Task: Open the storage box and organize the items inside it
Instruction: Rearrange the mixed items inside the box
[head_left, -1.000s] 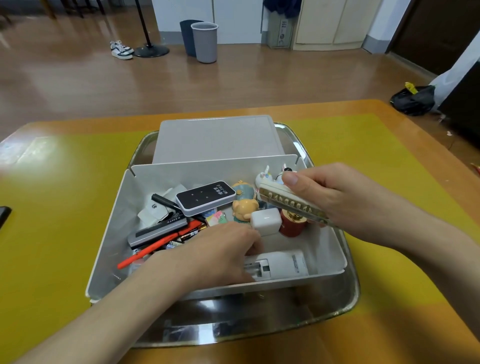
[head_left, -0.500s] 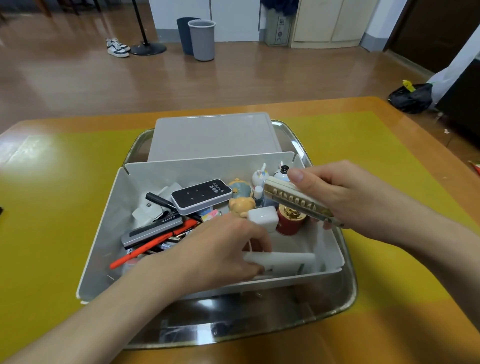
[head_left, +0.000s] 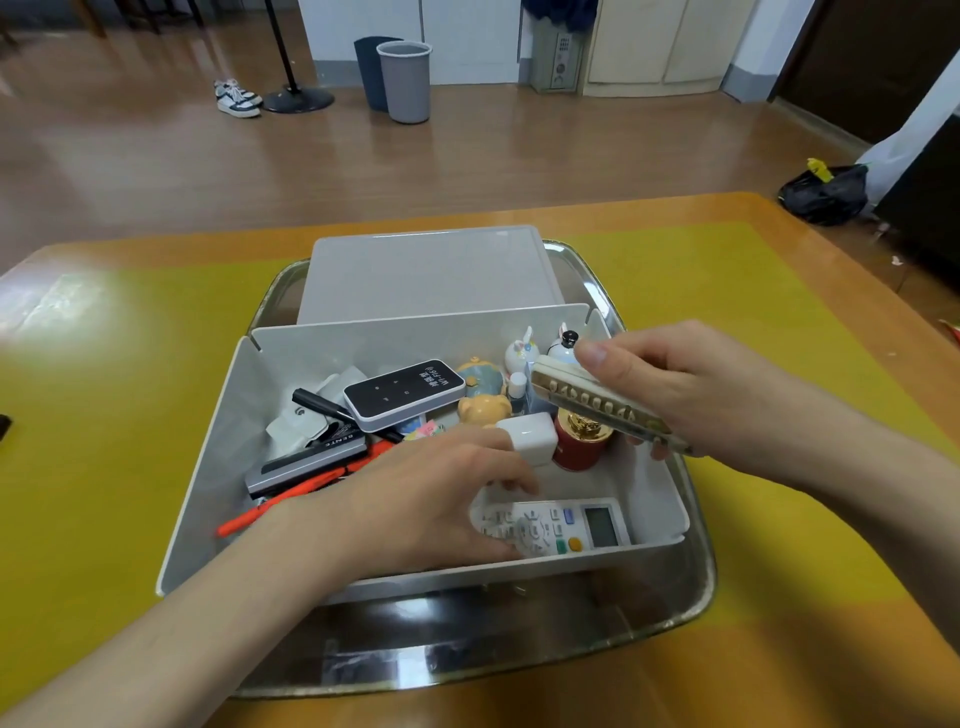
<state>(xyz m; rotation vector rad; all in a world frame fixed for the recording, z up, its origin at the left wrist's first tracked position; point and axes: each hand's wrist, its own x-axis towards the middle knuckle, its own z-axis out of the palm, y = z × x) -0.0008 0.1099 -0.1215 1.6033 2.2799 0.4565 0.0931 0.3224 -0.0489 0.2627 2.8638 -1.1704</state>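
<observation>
The storage box (head_left: 208, 467) sits open in a tray (head_left: 696, 597) mid-table. The left hand (head_left: 431, 509) grips a remote (head_left: 566, 525) by the near wall. The right hand (head_left: 691, 395) pinches a harmonica (head_left: 597, 410) above the right side. Both look light, stiff and slippery; hold them by their long edges.

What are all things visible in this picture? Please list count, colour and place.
storage box: 1, white, open, in tray
lid: 1, white, behind box
tray: 1, metal, on table
remote control: 1, white, box front
harmonica: 1, cream and gold, above box
wifi device: 1, black and white, box middle
red jar: 1, box right
orange pen: 1, box left
bins: 2, grey and blue, floor
left hand: on remote control
right hand: holds harmonica
</observation>
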